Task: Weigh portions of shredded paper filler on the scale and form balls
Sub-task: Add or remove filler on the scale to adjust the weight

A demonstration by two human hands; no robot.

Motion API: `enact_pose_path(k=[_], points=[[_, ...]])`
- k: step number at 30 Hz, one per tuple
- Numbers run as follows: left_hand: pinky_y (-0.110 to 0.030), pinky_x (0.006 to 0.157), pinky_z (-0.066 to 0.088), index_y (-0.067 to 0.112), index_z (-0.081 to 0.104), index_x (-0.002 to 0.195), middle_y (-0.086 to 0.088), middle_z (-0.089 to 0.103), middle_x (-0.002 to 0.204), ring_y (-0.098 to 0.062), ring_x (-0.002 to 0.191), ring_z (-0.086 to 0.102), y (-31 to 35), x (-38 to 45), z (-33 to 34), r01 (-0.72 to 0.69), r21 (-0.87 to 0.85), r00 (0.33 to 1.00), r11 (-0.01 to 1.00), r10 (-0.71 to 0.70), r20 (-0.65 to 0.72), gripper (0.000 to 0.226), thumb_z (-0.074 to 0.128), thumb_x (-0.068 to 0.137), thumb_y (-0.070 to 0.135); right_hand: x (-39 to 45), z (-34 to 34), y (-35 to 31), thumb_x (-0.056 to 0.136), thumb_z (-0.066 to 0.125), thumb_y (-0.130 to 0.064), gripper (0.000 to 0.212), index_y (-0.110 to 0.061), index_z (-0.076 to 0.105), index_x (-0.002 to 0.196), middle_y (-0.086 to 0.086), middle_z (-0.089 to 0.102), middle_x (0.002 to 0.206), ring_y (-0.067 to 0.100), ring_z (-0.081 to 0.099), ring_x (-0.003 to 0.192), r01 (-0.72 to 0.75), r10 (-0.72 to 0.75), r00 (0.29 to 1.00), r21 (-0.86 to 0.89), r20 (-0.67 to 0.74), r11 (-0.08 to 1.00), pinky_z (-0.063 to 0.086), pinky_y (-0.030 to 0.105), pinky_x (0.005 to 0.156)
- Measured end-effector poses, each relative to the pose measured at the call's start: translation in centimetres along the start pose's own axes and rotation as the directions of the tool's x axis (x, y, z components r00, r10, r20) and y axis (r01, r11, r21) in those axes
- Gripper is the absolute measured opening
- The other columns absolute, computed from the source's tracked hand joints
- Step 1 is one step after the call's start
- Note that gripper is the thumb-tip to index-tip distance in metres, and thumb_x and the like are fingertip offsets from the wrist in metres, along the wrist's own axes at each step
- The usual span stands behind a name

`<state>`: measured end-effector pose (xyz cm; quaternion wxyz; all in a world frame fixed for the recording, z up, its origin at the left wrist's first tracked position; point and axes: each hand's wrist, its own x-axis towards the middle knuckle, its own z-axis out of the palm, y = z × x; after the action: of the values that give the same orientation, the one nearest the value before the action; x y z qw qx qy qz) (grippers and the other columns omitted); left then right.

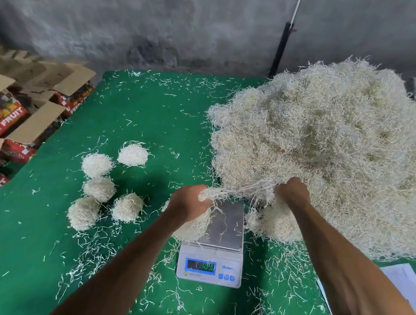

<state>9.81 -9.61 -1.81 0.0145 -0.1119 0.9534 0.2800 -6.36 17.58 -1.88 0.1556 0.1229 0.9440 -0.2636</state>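
Observation:
A white digital scale [224,233] with a steel pan stands near the front of the green table; its display is lit. My left hand [187,201] grips a clump of shredded paper [194,226] above the pan's left edge. My right hand [292,191] grips strands at the near edge of the big pile of shredded paper [329,150] on the right. Stretched strands [239,191] run between my two hands. Several formed balls [98,189] lie left of the scale.
Open cardboard fruit boxes [14,118] are stacked off the table's left side. White paper sheets [403,283] lie at the front right. Loose shreds are scattered over the green cloth [151,110]. A grey wall rises behind the table.

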Motion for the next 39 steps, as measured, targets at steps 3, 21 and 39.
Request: enact_pose_path(k=[3, 21, 39], points=[[-0.047, 0.108, 0.046, 0.01, 0.047, 0.146, -0.017, 0.054, 0.144, -0.031, 0.131, 0.054, -0.7, 0.2, -0.3, 0.154, -0.029, 0.988, 0.988, -0.154, 0.002, 0.068, 0.061, 0.092, 0.049, 0.2, -0.2, -0.4, 0.103, 0.058, -0.015, 0.042, 0.012, 0.051, 0.133, 0.015, 0.065, 0.102, 0.023, 0.06, 0.077, -0.146, 0.106, 0.988, 0.445, 0.115, 0.883, 0.053, 0.034, 0.064], [-0.035, 0.072, 0.059, 0.017, 0.06, 0.093, 0.007, 0.06, 0.077, -0.01, 0.068, 0.058, -0.4, 1.2, 3.0, 0.141, -0.254, 0.989, 0.957, -0.122, 0.088, 0.058, 0.056, 0.085, 0.074, 0.1, -5.8, -2.3, 0.091, 0.063, -0.067, 0.094, -0.021, 0.023, 0.164, 0.021, 0.033, 0.161, 0.042, 0.044, 0.14, -0.204, -0.192, 0.929, 0.869, 0.317, 0.45, 0.046, 0.053, 0.113], [-0.019, 0.038, 0.024, 0.021, 0.043, 0.055, 0.011, 0.035, 0.038, -0.007, 0.03, 0.027, -3.1, -2.7, 2.2, 0.049, -0.315, 0.999, 0.948, -0.048, 0.01, 0.054, 0.054, 0.099, 0.052, -8.1, 5.7, 1.2, 0.105, 0.058, -0.037, 0.027, -0.01, 0.063, 0.109, 0.017, 0.071, 0.107, 0.029, 0.071, 0.092, -0.312, -0.016, 0.916, 0.738, 0.401, 0.599, 0.058, 0.038, 0.071]])
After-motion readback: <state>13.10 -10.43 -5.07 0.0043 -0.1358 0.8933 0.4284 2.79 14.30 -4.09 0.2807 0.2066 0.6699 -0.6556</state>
